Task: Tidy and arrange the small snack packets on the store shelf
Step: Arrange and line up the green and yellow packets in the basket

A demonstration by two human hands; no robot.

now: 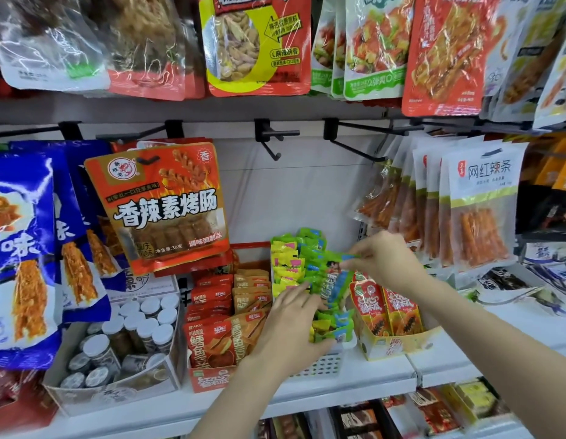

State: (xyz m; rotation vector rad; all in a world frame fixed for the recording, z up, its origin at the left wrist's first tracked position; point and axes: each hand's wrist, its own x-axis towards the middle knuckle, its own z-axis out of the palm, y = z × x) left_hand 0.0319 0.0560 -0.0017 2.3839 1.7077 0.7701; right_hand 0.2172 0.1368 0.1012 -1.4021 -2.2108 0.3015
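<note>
— Reaching into the white perforated basket (319,364) at the shelf's (354,380) front edge, both hands. Left hand (291,324) lies over the near packets, fingers mostly straight, fingertips touching the green and yellow snack packets (294,264).

— Is its grip closed on anything?

— Nothing pinched that I can see; the fingers rest flat on the pile.

— And the right?

— Right hand (386,259) sits farther back, over the middle of the basket. Thumb and forefinger pinch the top edge of one green-and-blue packet (334,277), held upright above the rest.

— Neighbours?

— Red and orange packets in a red display box (212,380) just left of the basket. Papaya-print packets in a yellow carton (398,345) just right. Jars with white lids (139,327) toward the shelf's left end. Large bags hang on black hooks (275,134) above.
</note>
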